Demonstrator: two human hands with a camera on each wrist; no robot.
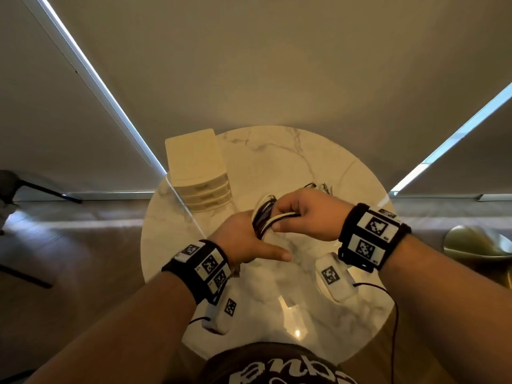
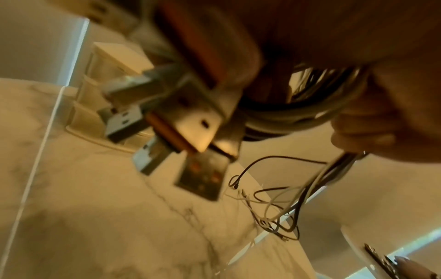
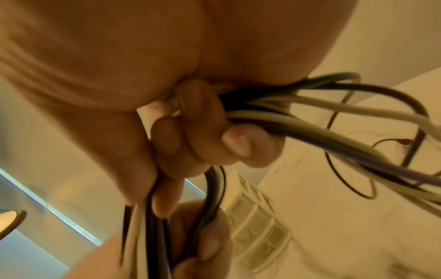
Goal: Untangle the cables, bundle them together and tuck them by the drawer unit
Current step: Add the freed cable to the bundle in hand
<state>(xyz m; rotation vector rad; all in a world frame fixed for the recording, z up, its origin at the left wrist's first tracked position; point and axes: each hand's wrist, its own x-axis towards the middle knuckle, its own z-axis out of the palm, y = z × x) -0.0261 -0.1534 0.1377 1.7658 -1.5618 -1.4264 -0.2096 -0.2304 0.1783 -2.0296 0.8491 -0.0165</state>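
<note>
One cream drawer unit (image 1: 198, 170) with three drawers stands on the one round marble table (image 1: 318, 162). Two hands are at work, the left hand (image 1: 243, 239) and the right hand (image 1: 307, 214), and between them is a single bundle of black and white cables (image 1: 264, 217); the strands overlap too much to count. At least four plugs (image 2: 124, 120) dangle from it in the left wrist view.

Round marble table (image 1: 346, 189), closed blinds (image 1: 277, 65)

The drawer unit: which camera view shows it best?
The head view: the whole drawer unit stands sharp on the table's left edge. The left wrist view shows it blurred behind USB plugs; the right wrist view shows only its drawer fronts.
</note>
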